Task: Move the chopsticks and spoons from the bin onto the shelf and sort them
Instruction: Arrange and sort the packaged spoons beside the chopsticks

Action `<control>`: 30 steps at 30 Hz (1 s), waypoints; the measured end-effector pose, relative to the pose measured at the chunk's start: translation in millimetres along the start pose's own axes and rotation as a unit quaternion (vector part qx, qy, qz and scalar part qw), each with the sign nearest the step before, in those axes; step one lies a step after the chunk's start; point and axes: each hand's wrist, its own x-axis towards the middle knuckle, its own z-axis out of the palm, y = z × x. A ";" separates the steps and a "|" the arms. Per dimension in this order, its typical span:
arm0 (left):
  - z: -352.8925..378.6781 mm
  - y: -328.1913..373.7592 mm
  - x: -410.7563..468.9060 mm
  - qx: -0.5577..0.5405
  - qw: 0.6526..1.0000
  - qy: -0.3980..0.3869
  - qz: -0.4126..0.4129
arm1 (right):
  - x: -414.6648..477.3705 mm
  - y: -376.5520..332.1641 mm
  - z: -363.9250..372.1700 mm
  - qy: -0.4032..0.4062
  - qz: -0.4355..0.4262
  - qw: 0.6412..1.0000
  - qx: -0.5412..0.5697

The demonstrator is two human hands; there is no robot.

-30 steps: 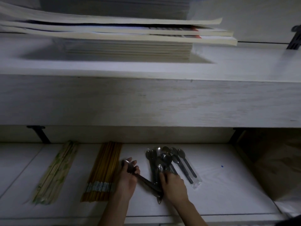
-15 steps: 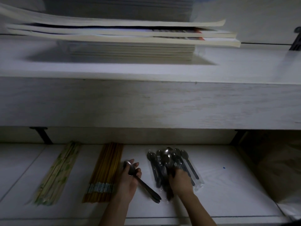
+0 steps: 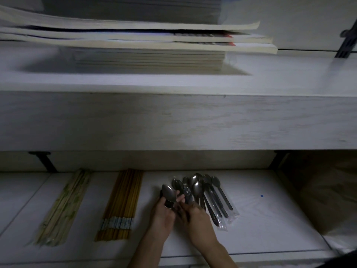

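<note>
On the white lower shelf [image 3: 260,219] lie a pale green-patterned chopstick bundle [image 3: 63,207], a yellow chopstick bundle [image 3: 120,206] with blue-white bands, and a pile of metal spoons [image 3: 202,192], some in clear wrappers. My left hand [image 3: 163,215] holds a single large spoon [image 3: 169,193] upright, bowl up, just left of the pile. Touching it on the right, my right hand [image 3: 195,217] rests on the handles at the pile's near end. Whether it grips any of them is hidden.
A thick white upper shelf [image 3: 173,120] overhangs the lower one and carries a stack of books [image 3: 146,45]. Black brackets [image 3: 45,161] sit at the back corners. A brown paper bag [image 3: 328,194] stands at the right end of the lower shelf.
My left hand lifted the single spoon from lying flat to upright and moved it right toward the pile. My right hand drew back to the handle ends, meeting the left.
</note>
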 end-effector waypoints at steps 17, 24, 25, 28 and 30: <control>7.4 -6.4 -6.8 -0.071 0.997 0.009 0.015 | -6.8 2.1 1.7 -0.033 0.013 0.997 -0.070; 6.7 -4.1 -7.8 -0.114 0.993 -0.006 0.026 | -12.1 11.7 -2.0 -0.064 -0.011 0.998 -0.010; 5.1 -4.4 -6.0 -0.116 0.993 -0.010 0.028 | -12.2 13.3 -2.7 -0.067 -0.011 0.998 -0.005; 3.8 -6.9 -4.4 -0.085 0.995 -0.007 0.042 | -12.9 11.9 -1.4 -0.090 -0.015 0.996 0.007; 2.2 -5.1 -4.2 -0.061 0.996 0.008 0.063 | -13.6 11.0 -3.0 -0.111 -0.014 0.994 0.013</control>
